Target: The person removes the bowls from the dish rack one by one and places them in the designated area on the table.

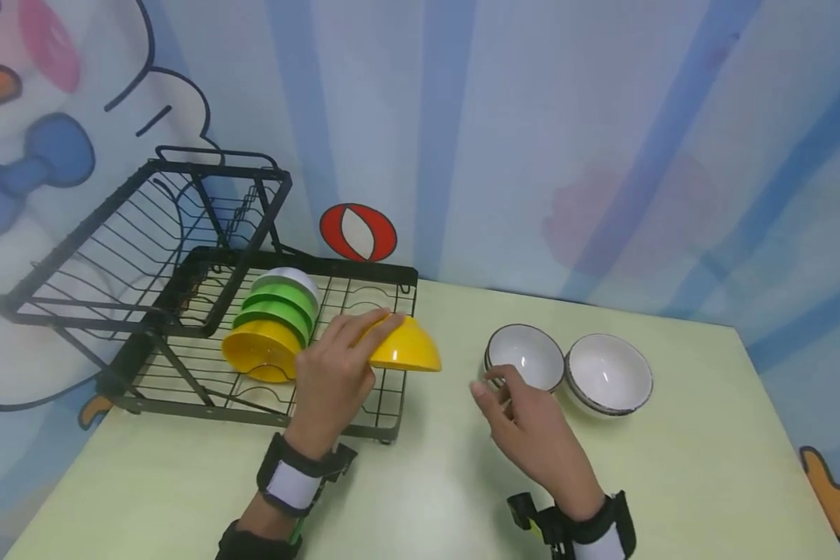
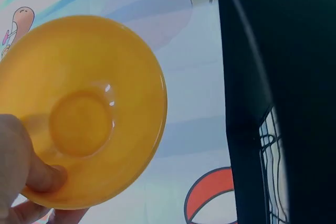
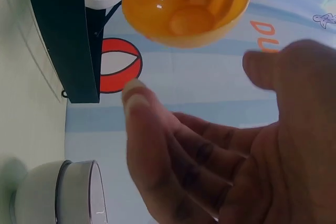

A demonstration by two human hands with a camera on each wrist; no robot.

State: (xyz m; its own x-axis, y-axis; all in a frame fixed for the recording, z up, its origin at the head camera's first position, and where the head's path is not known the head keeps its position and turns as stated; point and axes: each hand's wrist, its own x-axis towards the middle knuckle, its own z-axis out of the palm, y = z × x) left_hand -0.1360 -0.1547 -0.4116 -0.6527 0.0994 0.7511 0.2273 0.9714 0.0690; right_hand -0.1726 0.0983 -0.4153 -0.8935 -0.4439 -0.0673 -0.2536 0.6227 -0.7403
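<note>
My left hand (image 1: 336, 373) grips a yellow bowl (image 1: 409, 346) by its rim, above the right part of the black dish rack (image 1: 409, 272). In the left wrist view the thumb presses inside the yellow bowl (image 2: 105, 114), with fingers behind it. Held in mid-air to the right, my right hand (image 1: 535, 435) has loosely bent fingers and nothing in its grasp. Just beyond it stand white bowls with dark rims, a left stack (image 1: 525, 354) and a right stack (image 1: 609, 373). The right wrist view shows the yellow bowl (image 3: 184, 11) apart from the right hand (image 3: 210, 156).
In the rack's lower tier a row of bowls stands on edge: a yellow bowl (image 1: 260, 350), green bowls (image 1: 280, 299) and a white one (image 1: 290, 276) behind. The rack's raised upper tier (image 1: 147, 233) is at left. A patterned wall (image 1: 497, 155) backs the pale table (image 1: 427, 498).
</note>
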